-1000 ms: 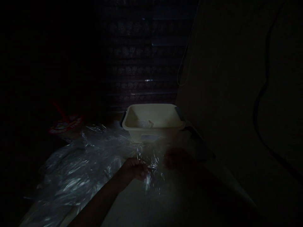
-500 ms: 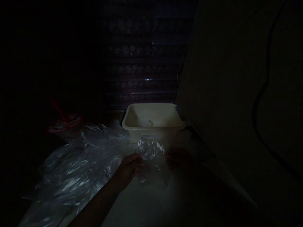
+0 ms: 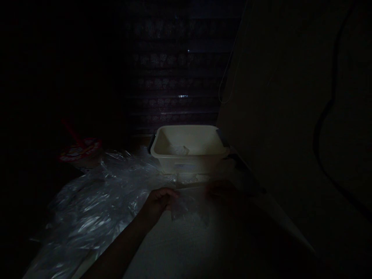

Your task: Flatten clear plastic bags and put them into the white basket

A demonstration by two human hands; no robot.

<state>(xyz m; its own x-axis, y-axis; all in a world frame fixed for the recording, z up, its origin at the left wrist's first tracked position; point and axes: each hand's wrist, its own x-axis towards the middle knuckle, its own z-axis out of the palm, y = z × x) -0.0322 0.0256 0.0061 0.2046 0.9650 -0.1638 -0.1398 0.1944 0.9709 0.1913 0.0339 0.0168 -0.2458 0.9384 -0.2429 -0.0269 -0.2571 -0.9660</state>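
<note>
1. At 12 o'clock stands a dark, horizontally banded panel with rows of pale, rounded patterning (image 3: 158, 60); a small bluish-white glint (image 3: 183, 96) shows low on it.
2. A thin, pale, looped cord (image 3: 223, 102) hangs at 1 o'clock.
3. A dim, brownish wall-like surface (image 3: 276, 97) fills 1 to 4 o'clock, crossed by a black, wavy line (image 3: 316, 135).
4. At 6 o'clock lies a flat, pale grey work surface (image 3: 171, 248).
5. Light is very faint; 9 to 11 o'clock is too black to read.

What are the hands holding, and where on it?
A clear plastic bag. The left hand pinches its upper left corner; the right hand is at the upper right, too dark to tell its grip.
</note>
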